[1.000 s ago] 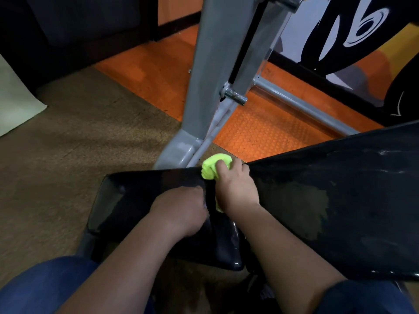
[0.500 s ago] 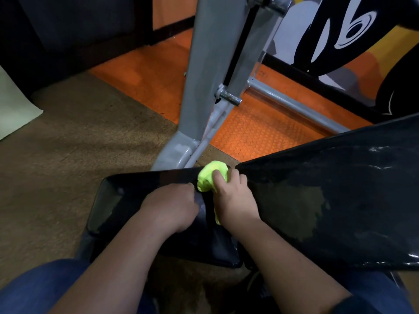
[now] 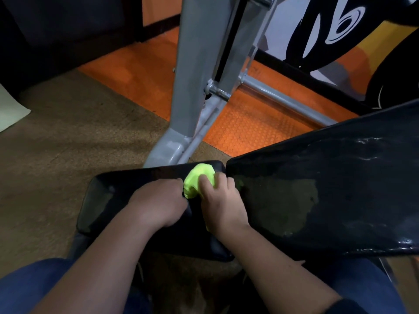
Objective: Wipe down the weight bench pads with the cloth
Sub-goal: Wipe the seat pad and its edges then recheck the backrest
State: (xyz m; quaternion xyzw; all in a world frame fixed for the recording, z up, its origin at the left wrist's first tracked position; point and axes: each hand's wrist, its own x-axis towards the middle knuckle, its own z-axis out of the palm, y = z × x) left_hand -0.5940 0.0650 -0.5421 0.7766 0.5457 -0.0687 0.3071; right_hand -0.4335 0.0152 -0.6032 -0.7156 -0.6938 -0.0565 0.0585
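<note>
Cloth [image 3: 198,181] now farther, beside grey frame [image 3: 195,87]

Seat pad [image 3: 108,200] as landmark: cloth [image 3: 197,180] on its far right corner, under right hand [image 3: 221,205]; left hand [image 3: 158,205] on pad, just left of cloth; back pad [image 3: 328,189] to right, tilted; frame upright [image 3: 197,75] behind; floor [image 3: 56,143] to left.

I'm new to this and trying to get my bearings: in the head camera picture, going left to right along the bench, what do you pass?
Seat pad → left hand, resting on that pad → green cloth → right hand, holding the cloth → long back pad, tilted up to the right.
</note>
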